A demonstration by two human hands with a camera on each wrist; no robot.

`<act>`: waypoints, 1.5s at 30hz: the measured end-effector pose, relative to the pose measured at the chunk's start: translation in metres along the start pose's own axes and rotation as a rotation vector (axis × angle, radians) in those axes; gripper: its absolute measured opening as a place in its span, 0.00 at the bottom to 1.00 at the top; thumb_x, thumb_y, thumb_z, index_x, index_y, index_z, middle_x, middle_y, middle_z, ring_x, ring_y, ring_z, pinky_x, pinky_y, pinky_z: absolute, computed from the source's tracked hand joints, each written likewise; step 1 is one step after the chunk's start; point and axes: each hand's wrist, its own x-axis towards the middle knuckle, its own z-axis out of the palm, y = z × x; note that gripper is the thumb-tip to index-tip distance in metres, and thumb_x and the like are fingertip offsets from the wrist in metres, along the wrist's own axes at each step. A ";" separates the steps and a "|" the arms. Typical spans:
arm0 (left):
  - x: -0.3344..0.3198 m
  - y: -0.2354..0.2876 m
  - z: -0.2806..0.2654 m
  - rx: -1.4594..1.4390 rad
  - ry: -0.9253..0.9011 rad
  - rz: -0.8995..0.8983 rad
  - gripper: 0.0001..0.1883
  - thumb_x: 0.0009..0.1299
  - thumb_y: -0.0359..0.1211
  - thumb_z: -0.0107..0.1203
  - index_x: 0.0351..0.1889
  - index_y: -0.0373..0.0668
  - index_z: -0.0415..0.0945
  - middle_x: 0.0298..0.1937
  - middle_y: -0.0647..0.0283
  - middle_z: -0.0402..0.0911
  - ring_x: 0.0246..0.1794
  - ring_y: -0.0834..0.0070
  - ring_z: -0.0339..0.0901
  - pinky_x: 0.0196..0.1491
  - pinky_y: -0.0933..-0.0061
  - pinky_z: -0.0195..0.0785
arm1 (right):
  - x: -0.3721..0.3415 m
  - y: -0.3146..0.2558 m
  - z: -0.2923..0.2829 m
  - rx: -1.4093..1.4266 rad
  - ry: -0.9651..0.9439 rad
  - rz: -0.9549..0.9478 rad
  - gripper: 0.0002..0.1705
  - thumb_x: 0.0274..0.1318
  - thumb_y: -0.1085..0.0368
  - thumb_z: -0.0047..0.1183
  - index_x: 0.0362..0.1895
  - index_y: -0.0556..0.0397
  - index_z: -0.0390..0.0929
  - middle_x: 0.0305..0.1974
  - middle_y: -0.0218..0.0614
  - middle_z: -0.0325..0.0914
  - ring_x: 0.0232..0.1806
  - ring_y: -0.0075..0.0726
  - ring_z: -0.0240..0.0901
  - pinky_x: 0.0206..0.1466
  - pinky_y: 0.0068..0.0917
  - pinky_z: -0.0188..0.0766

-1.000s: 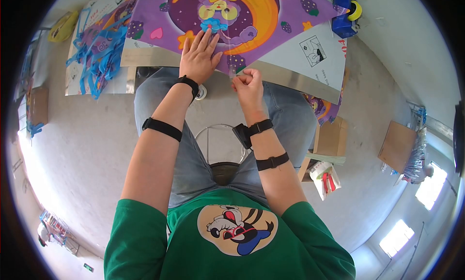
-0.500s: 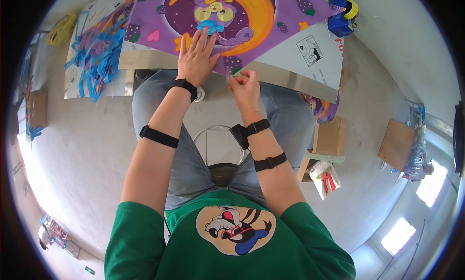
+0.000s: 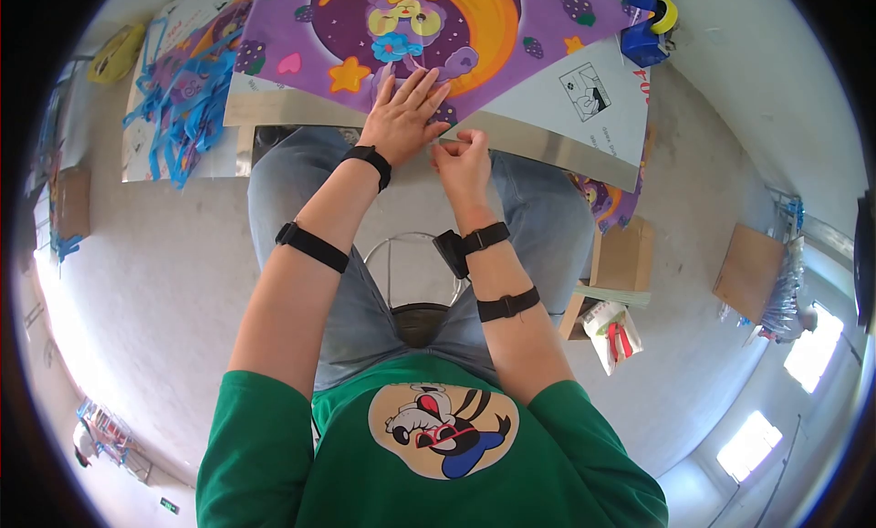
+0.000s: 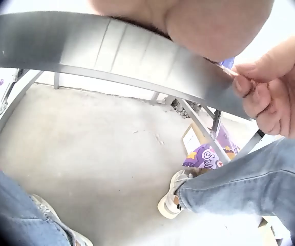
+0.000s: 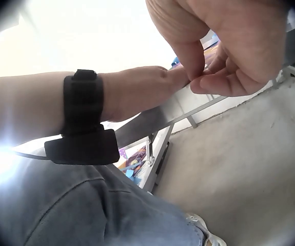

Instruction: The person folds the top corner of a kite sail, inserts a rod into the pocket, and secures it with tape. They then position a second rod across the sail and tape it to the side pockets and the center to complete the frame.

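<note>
A purple printed sheet (image 3: 493, 94) with a cartoon figure on an orange moon lies over the table's front, its pointed corner toward the person. The left hand (image 3: 406, 122) rests flat on the sheet near that corner, fingers straight and slightly spread. Just beyond the table edge, the right hand (image 3: 464, 167) pinches the end of a narrow clear strip at the corner between thumb and forefinger. In the left wrist view its curled fingers (image 4: 257, 97) sit right at the metal edge. The strip itself is mostly hidden by the hands.
Blue ribbons (image 3: 187, 117) lie heaped on printed sheets at the left. A blue tape dispenser (image 3: 641, 35) with a yellow roll stands at the back right. White printed board (image 3: 598, 99) and a metal edge strip (image 3: 557, 145) lie under the sheet. Cardboard boxes (image 3: 622, 259) stand on the floor.
The left hand has slid right and toward the person along the sheet, closer to the right hand. The right hand keeps its pinch beside the corner, nearly in place.
</note>
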 end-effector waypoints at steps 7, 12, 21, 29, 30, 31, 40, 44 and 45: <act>0.000 0.000 -0.002 0.008 -0.032 -0.001 0.34 0.70 0.57 0.41 0.70 0.53 0.57 0.74 0.65 0.53 0.74 0.71 0.46 0.73 0.54 0.36 | -0.010 -0.009 -0.003 0.052 -0.011 0.092 0.24 0.48 0.74 0.58 0.46 0.61 0.56 0.28 0.43 0.78 0.23 0.34 0.77 0.25 0.28 0.71; 0.001 -0.001 -0.001 -0.012 -0.040 -0.001 0.35 0.69 0.58 0.41 0.71 0.52 0.56 0.74 0.65 0.51 0.75 0.71 0.46 0.73 0.54 0.36 | -0.016 -0.006 -0.006 0.216 0.005 0.212 0.24 0.51 0.74 0.56 0.47 0.64 0.56 0.34 0.45 0.80 0.24 0.32 0.77 0.24 0.23 0.73; -0.001 -0.001 0.003 -0.001 -0.076 -0.023 0.30 0.74 0.53 0.33 0.71 0.53 0.54 0.75 0.65 0.49 0.75 0.71 0.44 0.73 0.55 0.33 | -0.031 0.007 0.002 0.170 0.137 0.102 0.20 0.52 0.76 0.52 0.48 0.57 0.60 0.45 0.42 0.75 0.32 0.27 0.74 0.25 0.23 0.73; -0.006 0.002 0.000 -0.009 -0.109 -0.023 0.28 0.76 0.50 0.32 0.72 0.54 0.53 0.75 0.67 0.48 0.75 0.71 0.43 0.74 0.56 0.31 | -0.040 -0.004 -0.005 0.271 -0.089 0.312 0.07 0.61 0.67 0.49 0.37 0.58 0.76 0.28 0.32 0.77 0.22 0.22 0.70 0.22 0.18 0.63; -0.007 0.002 0.000 -0.009 -0.111 -0.022 0.28 0.76 0.50 0.32 0.72 0.54 0.53 0.75 0.67 0.48 0.75 0.71 0.43 0.74 0.56 0.31 | -0.041 -0.005 -0.003 0.271 -0.089 0.314 0.07 0.61 0.67 0.49 0.37 0.58 0.76 0.28 0.32 0.77 0.22 0.22 0.70 0.22 0.18 0.63; -0.009 0.003 0.000 -0.002 -0.106 -0.022 0.28 0.76 0.50 0.32 0.72 0.54 0.53 0.75 0.67 0.48 0.75 0.71 0.43 0.74 0.56 0.31 | -0.041 -0.005 -0.001 0.299 -0.104 0.329 0.08 0.62 0.67 0.49 0.38 0.59 0.76 0.28 0.33 0.77 0.21 0.21 0.70 0.22 0.18 0.63; -0.011 0.002 0.002 0.003 -0.099 -0.021 0.28 0.76 0.50 0.33 0.72 0.55 0.54 0.75 0.67 0.48 0.75 0.72 0.43 0.74 0.56 0.31 | -0.031 -0.002 0.009 0.461 -0.137 0.405 0.10 0.63 0.66 0.47 0.39 0.61 0.76 0.28 0.36 0.78 0.20 0.23 0.70 0.21 0.18 0.62; -0.011 0.001 0.004 -0.013 -0.089 -0.024 0.27 0.76 0.49 0.33 0.71 0.55 0.54 0.75 0.67 0.48 0.75 0.72 0.43 0.74 0.56 0.31 | -0.030 -0.001 0.010 0.493 -0.127 0.422 0.09 0.62 0.67 0.48 0.39 0.60 0.76 0.28 0.36 0.78 0.19 0.24 0.70 0.20 0.18 0.63; -0.012 0.001 0.004 -0.013 -0.088 -0.025 0.27 0.76 0.49 0.33 0.71 0.55 0.54 0.75 0.67 0.48 0.75 0.72 0.43 0.74 0.56 0.31 | -0.030 0.000 0.011 0.492 -0.127 0.422 0.09 0.62 0.67 0.48 0.39 0.60 0.76 0.28 0.36 0.78 0.19 0.24 0.70 0.20 0.18 0.63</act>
